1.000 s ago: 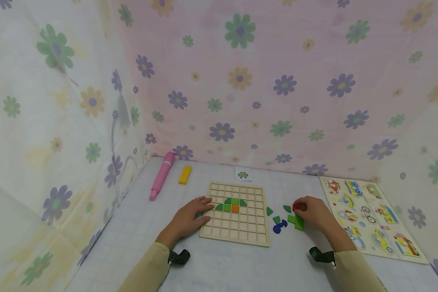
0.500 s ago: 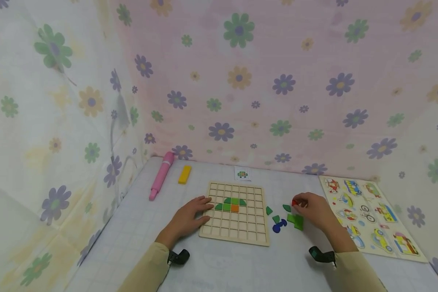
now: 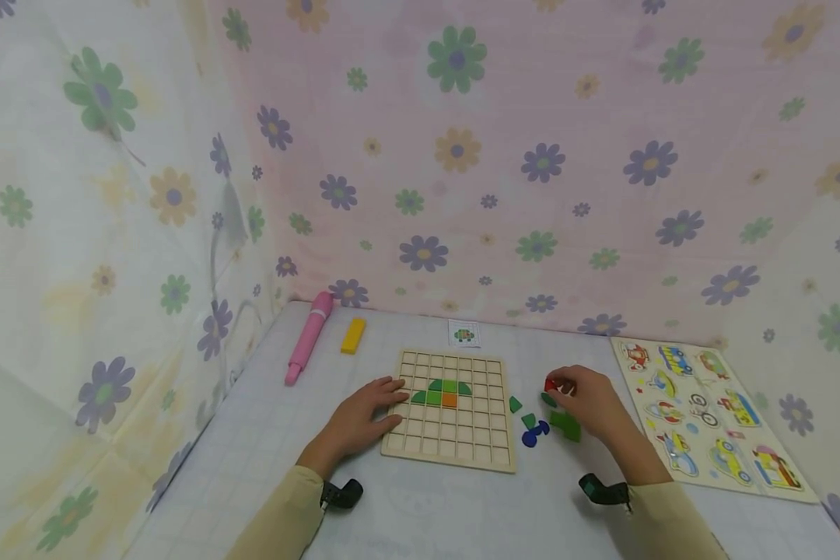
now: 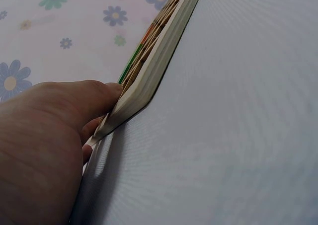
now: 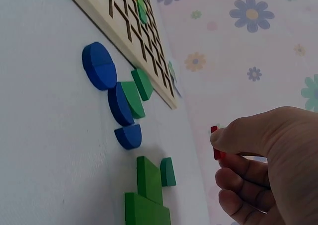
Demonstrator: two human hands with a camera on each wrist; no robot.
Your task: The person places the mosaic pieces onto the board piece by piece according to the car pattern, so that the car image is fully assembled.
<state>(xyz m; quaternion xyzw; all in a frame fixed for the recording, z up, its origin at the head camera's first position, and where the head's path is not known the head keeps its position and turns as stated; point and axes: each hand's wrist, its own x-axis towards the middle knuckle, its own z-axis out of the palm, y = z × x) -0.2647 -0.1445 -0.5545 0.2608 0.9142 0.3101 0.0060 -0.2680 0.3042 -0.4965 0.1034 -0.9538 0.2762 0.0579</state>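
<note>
My right hand (image 3: 588,398) pinches a small red tile (image 5: 215,144) between thumb and forefinger, right of the wooden grid board (image 3: 448,447). Beneath it on the table lie a dark green curved piece (image 3: 548,400) and light green square tiles (image 3: 567,426). Blue rounded pieces (image 5: 99,66) and two more dark green pieces (image 5: 142,84) sit between that hand and the board. On the board, green tiles (image 3: 449,386) and an orange square (image 3: 449,400) fill several cells. My left hand (image 3: 359,418) rests on the board's left edge, fingers extended, thumb touching the rim (image 4: 141,83).
A small picture card (image 3: 464,334) lies behind the board. At the back left are a pink stick-like object (image 3: 310,340) and a yellow block (image 3: 353,336). A picture puzzle board (image 3: 700,432) lies at the right. Flowered cloth walls (image 3: 490,202) enclose the table.
My right hand has shifted left with the red tile, now over the dark green piece beside the board. The left hand stays on the board's edge.
</note>
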